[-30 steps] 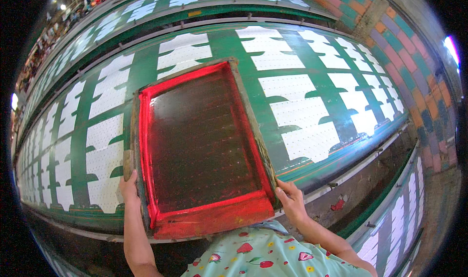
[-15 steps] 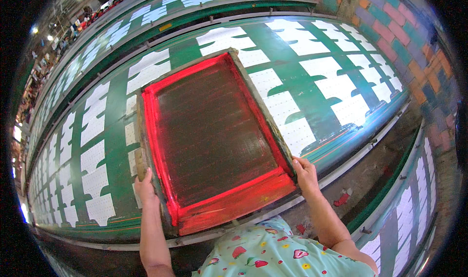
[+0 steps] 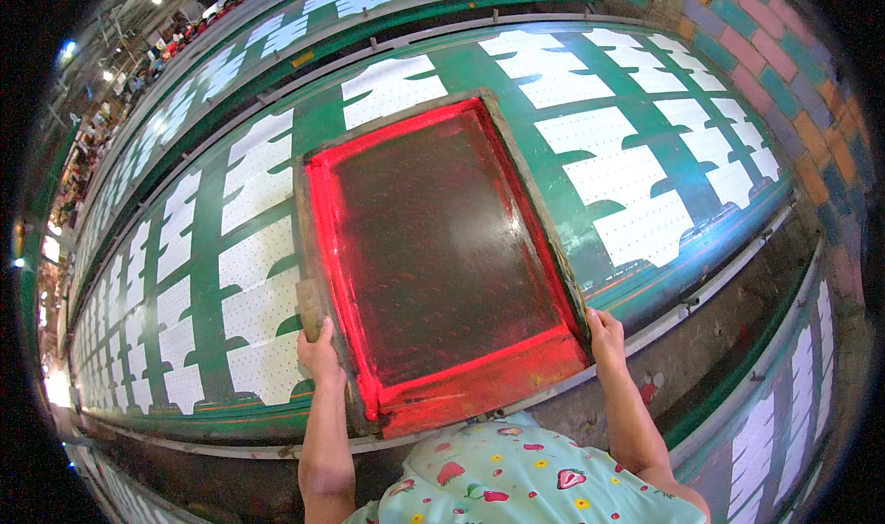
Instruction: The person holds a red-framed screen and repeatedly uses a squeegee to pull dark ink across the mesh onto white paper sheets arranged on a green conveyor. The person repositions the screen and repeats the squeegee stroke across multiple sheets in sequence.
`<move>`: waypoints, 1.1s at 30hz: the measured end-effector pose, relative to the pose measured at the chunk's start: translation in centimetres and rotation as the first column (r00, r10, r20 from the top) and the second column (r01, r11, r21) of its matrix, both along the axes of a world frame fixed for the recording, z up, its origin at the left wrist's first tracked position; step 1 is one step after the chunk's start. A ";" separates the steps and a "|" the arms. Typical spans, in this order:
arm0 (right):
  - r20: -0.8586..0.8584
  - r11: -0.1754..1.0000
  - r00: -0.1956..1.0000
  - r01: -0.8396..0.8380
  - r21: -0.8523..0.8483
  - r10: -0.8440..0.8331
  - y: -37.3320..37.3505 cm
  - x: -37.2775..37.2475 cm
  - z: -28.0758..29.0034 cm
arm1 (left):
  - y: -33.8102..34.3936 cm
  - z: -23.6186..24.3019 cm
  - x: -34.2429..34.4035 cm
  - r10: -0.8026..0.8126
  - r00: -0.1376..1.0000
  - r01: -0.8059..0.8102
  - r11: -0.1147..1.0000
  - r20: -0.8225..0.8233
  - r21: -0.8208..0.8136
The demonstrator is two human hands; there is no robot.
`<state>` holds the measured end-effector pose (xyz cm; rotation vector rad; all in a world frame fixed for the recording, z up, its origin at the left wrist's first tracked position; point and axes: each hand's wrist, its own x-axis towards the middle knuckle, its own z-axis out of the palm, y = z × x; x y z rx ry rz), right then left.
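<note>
A screen printing frame (image 3: 442,247) with a dark mesh and a bright red border hangs over or lies on the long green table (image 3: 277,412); whether it touches cannot be told. My left hand (image 3: 321,351) is closed on its left side rail near the lower corner. Opposite, my right hand (image 3: 606,338) grips the right rail, also low down. White cut fabric pieces (image 3: 636,183) with tiny printed dots lie in rows on both sides of the frame. Whatever is under the frame is hidden.
Beyond a dark gap runs a second table (image 3: 369,12) with more white pieces. Another table (image 3: 765,423) stands behind me at the lower right. A multicoloured brick wall (image 3: 774,72) closes off the right end. A metal rail (image 3: 664,324) follows the near table edge.
The frame has moved right along the table, with both hands still holding it. White pieces to its left that it covered in part now show more fully. The view has shifted a little.
</note>
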<state>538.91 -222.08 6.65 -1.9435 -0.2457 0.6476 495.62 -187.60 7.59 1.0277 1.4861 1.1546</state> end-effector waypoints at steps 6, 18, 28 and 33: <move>0.025 0.997 0.998 -0.062 0.043 0.061 -1.1 1.9 -0.4 | -0.7 0.4 1.7 0.004 0.999 -0.004 1.000 -0.032 0.010; 0.623 0.503 0.208 -0.793 -0.344 0.754 1.9 -7.3 10.6 | -0.7 -0.7 2.0 0.009 0.972 0.004 0.999 -0.234 0.054; 0.602 0.356 -0.086 -0.736 -0.575 0.794 6.5 -14.8 11.2 | -1.0 -0.9 2.1 0.064 0.917 -0.033 0.996 -0.394 0.086; 0.292 0.180 -0.088 -0.612 -0.770 0.952 10.7 -17.0 12.3 | -1.3 -0.3 1.8 0.023 0.900 0.000 0.999 -0.434 0.052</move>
